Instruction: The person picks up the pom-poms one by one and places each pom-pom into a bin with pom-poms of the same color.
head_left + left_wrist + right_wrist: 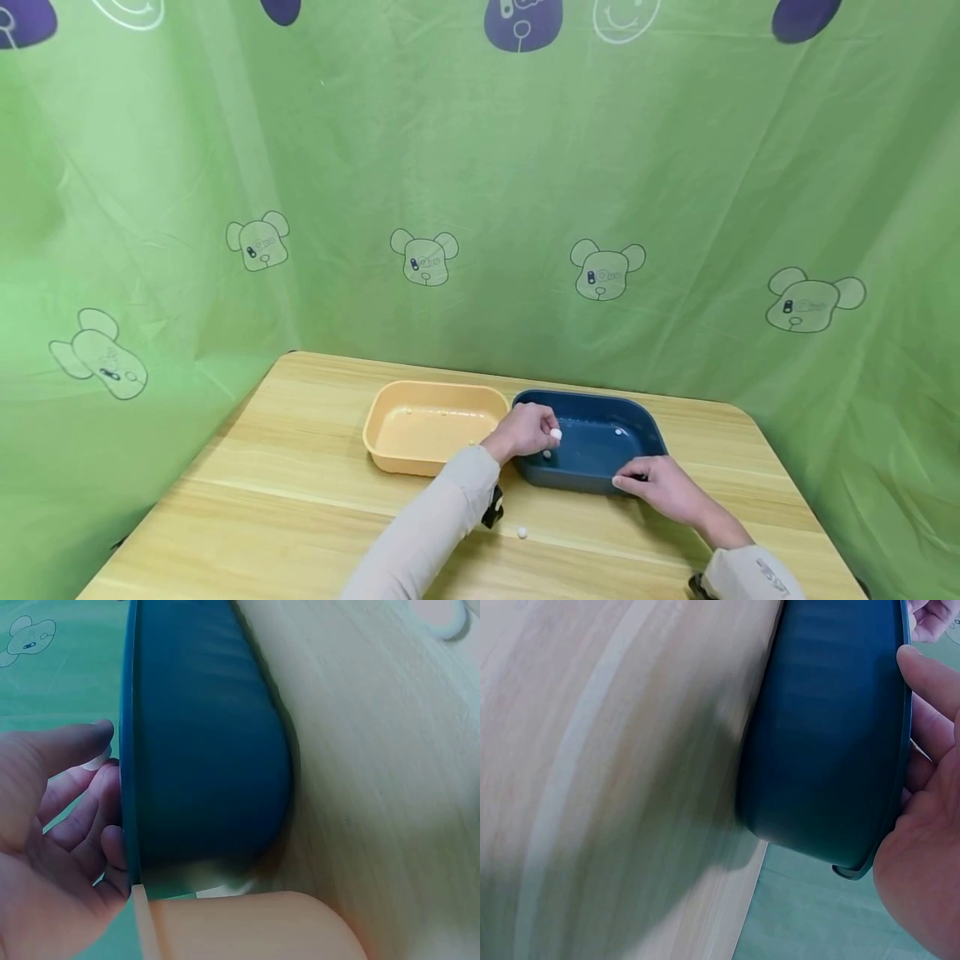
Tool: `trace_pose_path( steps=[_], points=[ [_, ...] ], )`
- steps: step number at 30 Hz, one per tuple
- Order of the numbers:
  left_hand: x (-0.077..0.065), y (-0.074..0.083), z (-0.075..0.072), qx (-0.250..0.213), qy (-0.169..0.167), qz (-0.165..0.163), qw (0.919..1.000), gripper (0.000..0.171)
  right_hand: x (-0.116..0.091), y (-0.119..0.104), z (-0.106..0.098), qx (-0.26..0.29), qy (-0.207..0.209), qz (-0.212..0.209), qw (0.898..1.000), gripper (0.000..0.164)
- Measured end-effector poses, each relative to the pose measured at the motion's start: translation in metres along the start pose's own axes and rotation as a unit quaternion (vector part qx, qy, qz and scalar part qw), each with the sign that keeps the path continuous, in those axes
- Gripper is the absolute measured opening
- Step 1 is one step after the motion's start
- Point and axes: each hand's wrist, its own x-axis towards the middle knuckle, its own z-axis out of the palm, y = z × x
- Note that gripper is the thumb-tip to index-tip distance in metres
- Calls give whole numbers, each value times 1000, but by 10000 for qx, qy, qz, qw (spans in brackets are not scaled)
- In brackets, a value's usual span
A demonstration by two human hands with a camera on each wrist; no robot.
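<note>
My left hand [527, 428] reaches over the left part of a dark blue plastic basin [566, 479] and pinches a small white ball [556, 434] between thumb and fingers. In the left wrist view, this white ball [98, 760] is partly hidden behind the thumb, just past the basin's rim. My right hand [663, 488] holds the basin's front right rim. The right wrist view has its thumb [930, 679] on the rim, the other fingers reaching over to the inner side, partly hidden. Inside the basin lie a ball [547, 455] near the left hand and another ball [618, 432] farther right.
An orange-yellow basin [405, 463] stands left of the blue one, with several small pale balls in it. One white ball [522, 532] lies on the wooden table [285, 500] in front. A green curtain [510, 167] hangs behind and at the sides.
</note>
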Motion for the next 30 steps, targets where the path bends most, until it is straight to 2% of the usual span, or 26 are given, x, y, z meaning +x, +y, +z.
trace_pose_path(
  steps=[5, 16, 30],
  points=[
    [3, 1, 3, -193, 72, 35, 9998, 13, 0, 1, 0, -41, 46, -39, 10000, 13],
    [8, 5, 7, -121, 201, -252, 9994, 15, -2, 1, 0, -14, 64, -97, 9999, 13],
    [9, 6, 2, -280, 167, -243, 9992, 14, -2, 1, 1, -70, 123, -162, 9998, 13]
  ],
)
